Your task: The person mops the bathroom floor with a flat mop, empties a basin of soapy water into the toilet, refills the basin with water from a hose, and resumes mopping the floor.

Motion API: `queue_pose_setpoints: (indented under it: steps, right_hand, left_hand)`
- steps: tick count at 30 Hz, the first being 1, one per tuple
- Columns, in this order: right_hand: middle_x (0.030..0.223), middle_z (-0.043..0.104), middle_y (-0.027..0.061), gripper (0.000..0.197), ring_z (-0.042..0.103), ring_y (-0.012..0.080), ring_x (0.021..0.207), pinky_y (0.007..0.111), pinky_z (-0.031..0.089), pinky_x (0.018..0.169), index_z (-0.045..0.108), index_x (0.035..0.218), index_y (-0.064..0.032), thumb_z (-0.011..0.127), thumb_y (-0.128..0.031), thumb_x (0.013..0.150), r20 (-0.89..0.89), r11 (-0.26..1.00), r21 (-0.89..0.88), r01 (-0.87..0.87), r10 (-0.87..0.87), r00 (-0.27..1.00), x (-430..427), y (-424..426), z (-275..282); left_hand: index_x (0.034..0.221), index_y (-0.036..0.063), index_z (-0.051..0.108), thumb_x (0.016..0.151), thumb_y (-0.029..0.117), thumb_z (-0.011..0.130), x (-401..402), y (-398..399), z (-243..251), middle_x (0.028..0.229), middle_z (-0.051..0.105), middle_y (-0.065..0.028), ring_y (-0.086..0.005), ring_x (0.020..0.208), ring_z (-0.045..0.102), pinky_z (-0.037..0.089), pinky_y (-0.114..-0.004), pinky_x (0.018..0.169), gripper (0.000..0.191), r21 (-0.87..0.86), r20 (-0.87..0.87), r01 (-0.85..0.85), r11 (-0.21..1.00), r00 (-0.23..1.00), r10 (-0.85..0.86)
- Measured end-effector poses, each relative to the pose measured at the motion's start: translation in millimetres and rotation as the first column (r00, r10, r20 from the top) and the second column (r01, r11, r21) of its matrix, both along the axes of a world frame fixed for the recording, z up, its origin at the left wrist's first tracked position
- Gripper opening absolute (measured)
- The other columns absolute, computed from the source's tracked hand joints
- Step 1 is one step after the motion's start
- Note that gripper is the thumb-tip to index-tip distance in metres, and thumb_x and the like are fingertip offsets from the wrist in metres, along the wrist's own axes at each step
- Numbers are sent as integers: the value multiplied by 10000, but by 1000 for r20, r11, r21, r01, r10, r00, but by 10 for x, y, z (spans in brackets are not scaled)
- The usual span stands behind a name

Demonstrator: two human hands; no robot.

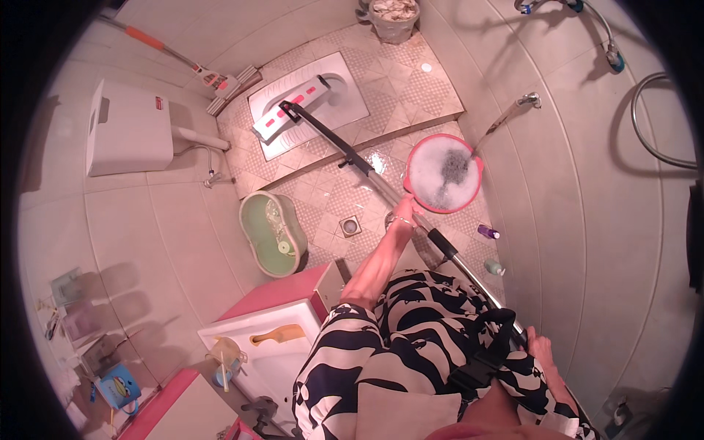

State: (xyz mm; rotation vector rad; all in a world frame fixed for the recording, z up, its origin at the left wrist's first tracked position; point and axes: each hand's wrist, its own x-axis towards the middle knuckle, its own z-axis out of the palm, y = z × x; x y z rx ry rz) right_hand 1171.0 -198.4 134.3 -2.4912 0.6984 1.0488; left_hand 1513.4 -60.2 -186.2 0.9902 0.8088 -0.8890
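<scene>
My left hand [406, 210] grips the metal pole of a flat mop [379, 184] midway along its length. Near the pole's lower end in the picture, my right hand [539, 347] is closed around it. The pole runs diagonally up to the left, where the mop's white and pink head [291, 109] lies across the white squat toilet pan [352, 99] on the raised tiled step. Beside my left hand, to the right, stands a round red-rimmed basin [433, 204] of foamy water with a dark patch in it. A stream from the wall tap [529, 100] reaches the basin's edge.
A green plastic tub [253, 242] stands left of the floor drain [350, 226]. The step edge [330, 160] crosses the floor. A purple bottle [488, 231] and a green bottle [493, 267] are by the right wall. A washbasin [275, 357], cistern [132, 132] and orange-handled mop [144, 37] are at left.
</scene>
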Motion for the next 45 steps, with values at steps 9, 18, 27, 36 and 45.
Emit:
queue_pose_setpoints:
  steps: [9, 18, 27, 36, 45]
  right_hand:
    - [607, 513, 210, 275, 521, 374, 569, 438, 410, 524, 353, 808, 2, 545, -127, 662, 40, 999, 18, -45, 45, 998, 1201, 275, -193]
    - [618, 520, 229, 313, 519, 396, 604, 459, 410, 556, 332, 851, 15, 536, -144, 674, 53, 991, 134, 6, -13, 998, 1888, 567, -741]
    - [621, 521, 219, 337, 524, 396, 622, 449, 411, 551, 339, 856, 4, 567, -113, 637, 7, 999, 50, 9, -10, 1000, 1086, 392, -233]
    - [648, 518, 247, 307, 516, 406, 662, 446, 399, 601, 385, 849, -6, 573, -158, 661, -115, 959, 83, 270, -260, 959, 545, 391, 365]
    - [637, 495, 261, 291, 491, 421, 669, 444, 375, 579, 356, 862, 1, 543, -112, 669, 2, 939, 176, 297, -302, 953, 348, 511, 180]
  left_hand:
    - [532, 76, 412, 791, 227, 417, 1254, 163, -16, 437, 393, -53, -192, 398, 421, 378, -318, 402, 299, -119, 135, -13, 993, 990, 29]
    - [584, 17, 411, 737, 31, 451, 1730, 325, -408, 433, 379, -55, -171, 324, 406, 365, -298, 294, 159, 109, 212, -89, 990, 975, 64]
    - [594, -1, 429, 706, 28, 465, 780, -108, -61, 442, 406, -74, -198, 308, 418, 351, -311, 298, 120, -70, 255, -70, 995, 963, 86]
    - [622, 5, 398, 738, 26, 427, 87, -350, 622, 437, 369, -62, -175, 335, 402, 362, -309, 321, 122, -43, 170, 1, 999, 985, 6]
    - [618, -13, 423, 746, 19, 447, 135, -543, 399, 466, 416, -54, -155, 357, 413, 373, -285, 336, 134, 3, 280, 185, 983, 943, -178]
